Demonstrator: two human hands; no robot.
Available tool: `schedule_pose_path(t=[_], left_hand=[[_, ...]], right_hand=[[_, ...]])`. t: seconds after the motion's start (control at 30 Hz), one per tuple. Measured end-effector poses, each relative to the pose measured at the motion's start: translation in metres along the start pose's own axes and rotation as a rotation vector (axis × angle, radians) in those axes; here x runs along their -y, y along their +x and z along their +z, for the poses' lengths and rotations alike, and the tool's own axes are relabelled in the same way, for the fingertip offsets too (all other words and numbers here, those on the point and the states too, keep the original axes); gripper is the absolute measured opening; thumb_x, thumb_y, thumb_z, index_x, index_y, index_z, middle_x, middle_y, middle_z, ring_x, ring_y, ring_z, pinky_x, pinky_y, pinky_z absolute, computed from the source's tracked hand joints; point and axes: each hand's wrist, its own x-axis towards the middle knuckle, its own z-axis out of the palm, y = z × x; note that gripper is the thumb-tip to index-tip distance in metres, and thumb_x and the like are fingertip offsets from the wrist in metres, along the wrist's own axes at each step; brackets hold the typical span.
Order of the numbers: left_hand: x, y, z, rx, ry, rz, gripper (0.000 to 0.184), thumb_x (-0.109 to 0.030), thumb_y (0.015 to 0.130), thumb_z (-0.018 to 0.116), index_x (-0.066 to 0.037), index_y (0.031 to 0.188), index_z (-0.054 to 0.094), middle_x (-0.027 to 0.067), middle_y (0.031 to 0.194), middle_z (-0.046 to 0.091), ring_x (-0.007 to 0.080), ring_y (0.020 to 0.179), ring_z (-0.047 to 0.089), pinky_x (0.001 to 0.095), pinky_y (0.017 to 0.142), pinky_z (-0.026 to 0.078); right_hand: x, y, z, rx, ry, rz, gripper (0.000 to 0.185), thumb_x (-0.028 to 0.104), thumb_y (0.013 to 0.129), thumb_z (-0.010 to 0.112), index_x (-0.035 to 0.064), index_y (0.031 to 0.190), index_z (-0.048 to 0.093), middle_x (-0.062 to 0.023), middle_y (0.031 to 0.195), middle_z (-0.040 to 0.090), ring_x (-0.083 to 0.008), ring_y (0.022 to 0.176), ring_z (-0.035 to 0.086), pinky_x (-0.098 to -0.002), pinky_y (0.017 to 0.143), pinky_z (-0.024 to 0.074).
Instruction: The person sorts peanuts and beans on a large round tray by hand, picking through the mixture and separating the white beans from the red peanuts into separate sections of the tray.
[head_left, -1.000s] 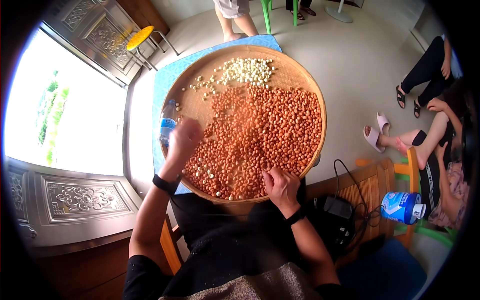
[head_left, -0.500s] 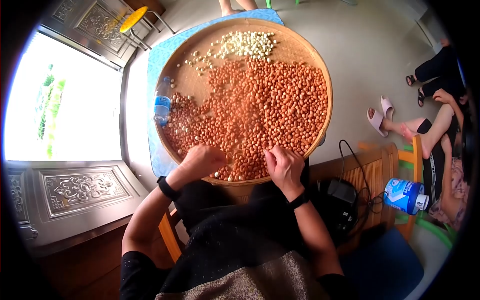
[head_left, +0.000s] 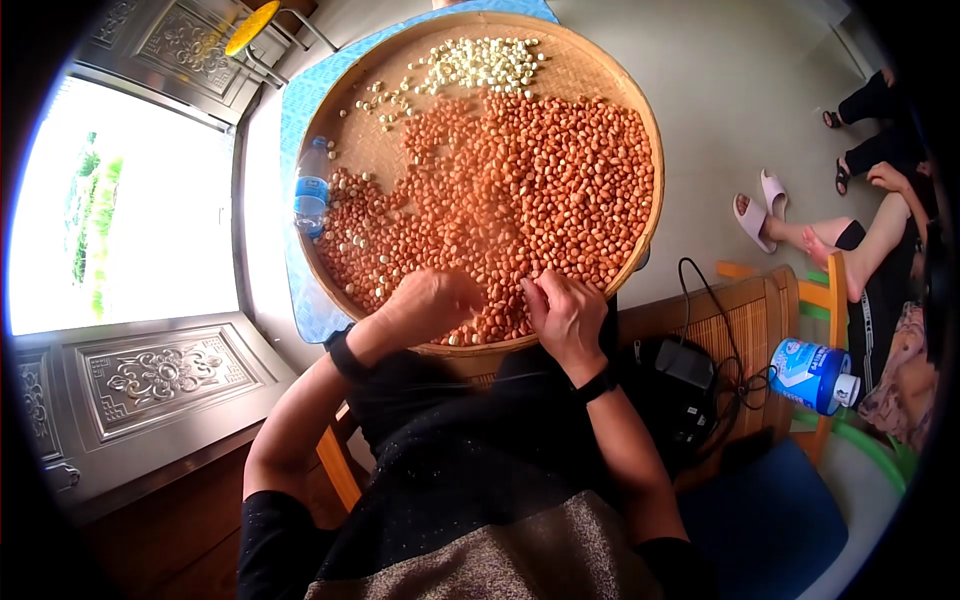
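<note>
A wide round woven tray [head_left: 655,170] lies in front of me, spread with reddish-brown seeds [head_left: 580,180] that look like lotus seeds. Pale peeled seeds [head_left: 485,65] form a pile at its far side, with a few scattered to the left. Over the near rim, my left hand [head_left: 435,305] is closed, its fingertips turned inward and partly hidden. My right hand [head_left: 567,318] faces it a short way off, thumb and forefinger pinched together above the seeds. Whatever either hand holds is too small or too hidden to make out.
A clear plastic bottle [head_left: 312,190] lies at the tray's left rim, by the blue table covering [head_left: 300,290]. To my right are a wooden bench [head_left: 745,320], a black bag with cables [head_left: 680,390] and a blue-and-white bottle [head_left: 808,375]. Other people's legs [head_left: 860,245] show at far right.
My left hand has moved right, closer to my right hand. The tray sits a little higher in view as the camera has tilted slightly. My right hand stays pinched.
</note>
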Motion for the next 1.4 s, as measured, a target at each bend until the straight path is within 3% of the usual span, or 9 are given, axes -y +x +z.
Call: schedule_pose_path(t=[0.17, 0.27, 0.47, 0.67, 0.97, 1.4], left_hand=[[-0.007, -0.013, 0.014, 0.155, 0.112, -0.006, 0.012, -0.011, 0.068, 0.063, -0.010, 0.080, 0.061, 0.0039, 0.076, 0.055, 0.0228, 0.071, 0.057, 0.0363, 0.059, 0.044], [-0.006, -0.011, 0.019, 0.057, 0.089, 0.085, 0.012, -0.009, 0.067, 0.062, -0.009, 0.079, 0.058, 0.0046, 0.074, 0.053, 0.0245, 0.069, 0.056, 0.0374, 0.057, 0.044], [-0.012, -0.008, 0.019, 0.091, 0.111, 0.065, 0.012, -0.007, 0.066, 0.062, -0.007, 0.076, 0.056, 0.0062, 0.074, 0.053, 0.0263, 0.069, 0.056, 0.0380, 0.054, 0.043], [-0.013, -0.012, 0.020, -0.015, 0.099, 0.045, 0.012, -0.007, 0.066, 0.062, -0.006, 0.076, 0.056, 0.0066, 0.077, 0.053, 0.0265, 0.070, 0.056, 0.0384, 0.054, 0.043], [-0.009, -0.007, 0.027, 0.015, 0.154, 0.112, 0.013, -0.015, 0.068, 0.063, -0.006, 0.073, 0.056, 0.0072, 0.077, 0.052, 0.0263, 0.070, 0.055, 0.0374, 0.054, 0.044], [-0.013, -0.003, 0.030, -0.019, 0.186, 0.201, 0.013, -0.014, 0.072, 0.060, -0.006, 0.081, 0.055, 0.0068, 0.074, 0.053, 0.0242, 0.068, 0.056, 0.0364, 0.054, 0.045]], right_hand=[[-0.003, -0.001, 0.002, 0.015, -0.022, 0.005, 0.022, 0.015, 0.077, 0.059, 0.0061, 0.061, 0.047, -0.0074, 0.051, 0.050, -0.0241, 0.046, 0.051, -0.0325, 0.044, 0.0390], [-0.003, -0.002, 0.002, 0.015, -0.038, -0.003, 0.021, 0.016, 0.078, 0.057, 0.0066, 0.061, 0.049, -0.0059, 0.051, 0.051, -0.0218, 0.045, 0.051, -0.0312, 0.043, 0.0390], [-0.001, 0.000, 0.001, 0.022, -0.039, -0.004, 0.021, 0.015, 0.078, 0.058, 0.0064, 0.061, 0.049, -0.0060, 0.051, 0.050, -0.0220, 0.044, 0.051, -0.0313, 0.043, 0.0388], [-0.002, 0.000, 0.002, 0.030, -0.039, -0.007, 0.019, 0.015, 0.077, 0.058, 0.0061, 0.062, 0.050, -0.0066, 0.052, 0.051, -0.0228, 0.044, 0.051, -0.0313, 0.043, 0.0392], [-0.001, -0.001, 0.002, 0.036, -0.063, 0.001, 0.021, 0.015, 0.077, 0.058, 0.0063, 0.060, 0.048, -0.0078, 0.052, 0.051, -0.0244, 0.045, 0.051, -0.0328, 0.045, 0.0397], [-0.002, -0.001, 0.003, 0.057, -0.076, 0.008, 0.022, 0.015, 0.077, 0.058, 0.0064, 0.060, 0.045, -0.0082, 0.052, 0.050, -0.0255, 0.045, 0.051, -0.0336, 0.044, 0.0394]])
